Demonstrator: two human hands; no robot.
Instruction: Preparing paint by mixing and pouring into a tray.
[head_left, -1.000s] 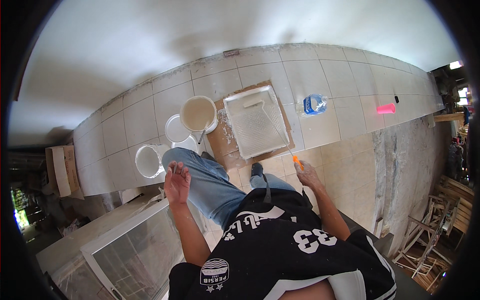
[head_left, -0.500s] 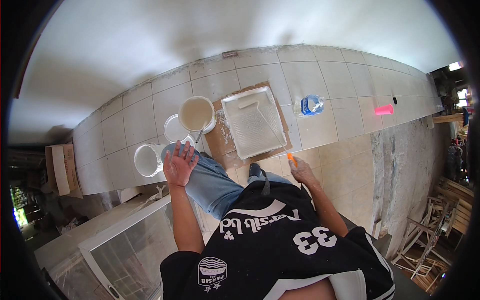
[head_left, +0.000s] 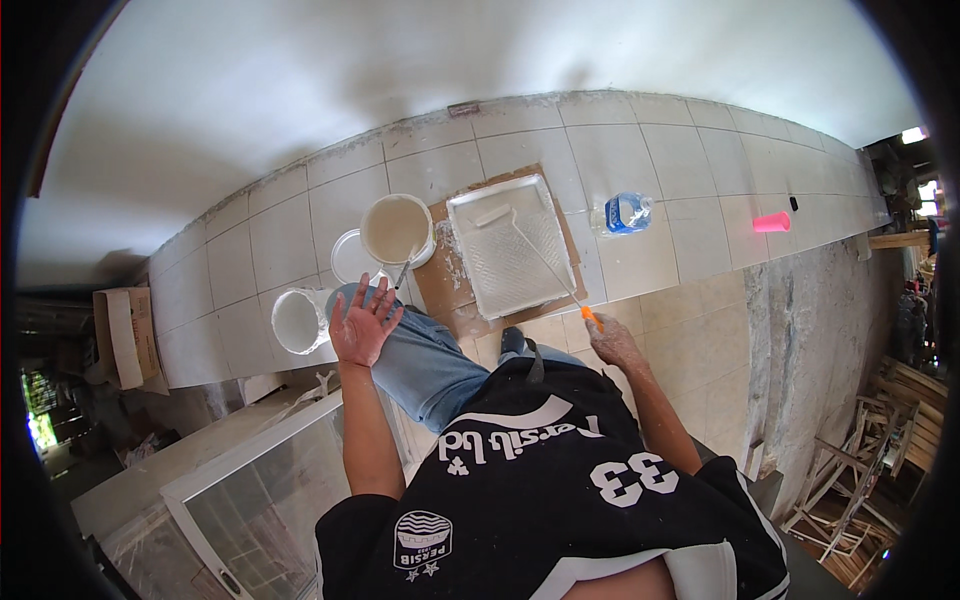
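Observation:
My right hand is closed round the orange handle of a paint roller. The roller's wire frame reaches across a white paint tray, and its pale sleeve rests inside near the far left part. Cardboard lies under the tray. Palm up, with fingers spread and paint smears on the skin, my left hand holds nothing above my knee. Beyond it stand a bucket of off-white paint with a brush leaning in it, a white lid or tub, and a white-coated pail.
A clear plastic bottle with a blue label lies right of the tray. Farther right are a pink cup and a small black object. A white wall rises behind the tiled ledge. A cardboard box sits far left; wooden frames stand at right.
Very little differs. My left hand has turned slightly with its fingers still spread, and the whole view has shifted a touch. The roller stays in the tray with my right hand on its handle.

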